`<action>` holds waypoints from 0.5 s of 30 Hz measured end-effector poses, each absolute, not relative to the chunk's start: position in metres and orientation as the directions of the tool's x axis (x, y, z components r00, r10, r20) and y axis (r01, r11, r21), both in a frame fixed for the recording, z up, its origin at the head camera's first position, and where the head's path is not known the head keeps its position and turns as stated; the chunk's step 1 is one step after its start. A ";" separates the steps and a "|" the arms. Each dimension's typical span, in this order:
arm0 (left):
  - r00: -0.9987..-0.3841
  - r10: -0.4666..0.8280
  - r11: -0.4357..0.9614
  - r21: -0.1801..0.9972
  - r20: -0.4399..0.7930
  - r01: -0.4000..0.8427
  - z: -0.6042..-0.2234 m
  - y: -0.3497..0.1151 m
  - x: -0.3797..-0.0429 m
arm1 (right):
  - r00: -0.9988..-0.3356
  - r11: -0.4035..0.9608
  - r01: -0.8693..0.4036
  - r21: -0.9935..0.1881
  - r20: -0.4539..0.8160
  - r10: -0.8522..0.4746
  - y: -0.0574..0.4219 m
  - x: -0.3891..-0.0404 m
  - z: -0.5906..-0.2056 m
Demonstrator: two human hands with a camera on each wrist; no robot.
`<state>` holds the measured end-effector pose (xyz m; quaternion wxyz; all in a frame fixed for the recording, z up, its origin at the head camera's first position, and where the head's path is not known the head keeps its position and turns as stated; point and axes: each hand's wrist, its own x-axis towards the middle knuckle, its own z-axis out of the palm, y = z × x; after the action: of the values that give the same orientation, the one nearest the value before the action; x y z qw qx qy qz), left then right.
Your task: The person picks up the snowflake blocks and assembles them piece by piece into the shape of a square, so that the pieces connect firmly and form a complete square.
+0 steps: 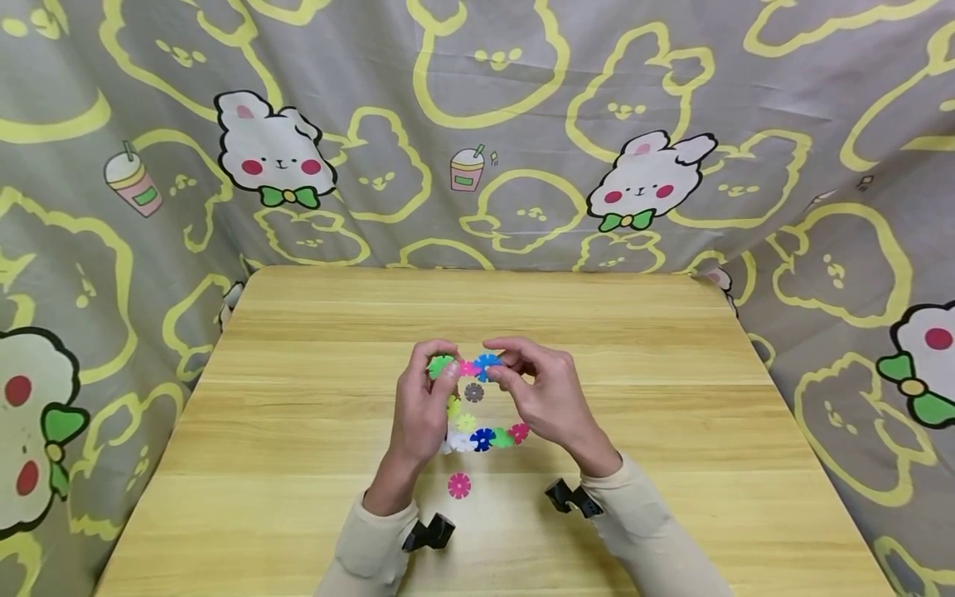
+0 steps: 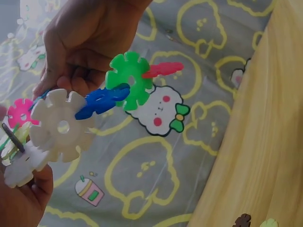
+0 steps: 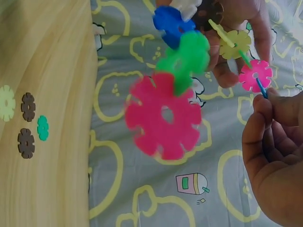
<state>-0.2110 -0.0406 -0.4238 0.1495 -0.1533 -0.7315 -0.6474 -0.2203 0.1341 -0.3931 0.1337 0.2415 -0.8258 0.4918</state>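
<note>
Both hands hold a chain of slotted plastic snowflake discs above the wooden table (image 1: 298, 414). My left hand (image 1: 425, 414) grips the chain at its left side, around a green disc (image 1: 440, 366) and a white disc (image 2: 21, 168). Between thumb and finger, my right hand (image 1: 555, 398) pinches a light blue disc (image 3: 262, 88), which meets a pink disc (image 3: 255, 75). A second arm of the chain runs through a white disc (image 2: 63, 125), a dark blue disc (image 2: 102, 100) and a green disc (image 2: 129, 80) to a pink end disc (image 3: 163, 116).
Loose discs lie on the table: a pink one (image 1: 458, 485) nearer the body, brown discs (image 3: 28, 107), a pale yellow one (image 3: 6, 103) and a small green one (image 3: 43, 127). A patterned curtain (image 1: 522, 124) surrounds the table. Black wrist cameras (image 1: 429, 532) sit on both sleeves.
</note>
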 end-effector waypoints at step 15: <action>-0.847 0.100 0.061 0.846 0.522 0.529 -0.425 -0.047 -0.214 | -0.873 0.344 -0.485 -0.804 0.418 -0.252 0.130 -0.216 -0.389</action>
<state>-0.2140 -0.0466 -0.4246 0.1653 -0.2217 -0.7095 -0.6482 -0.2161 0.1299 -0.3888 0.1107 0.2267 -0.8123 0.5259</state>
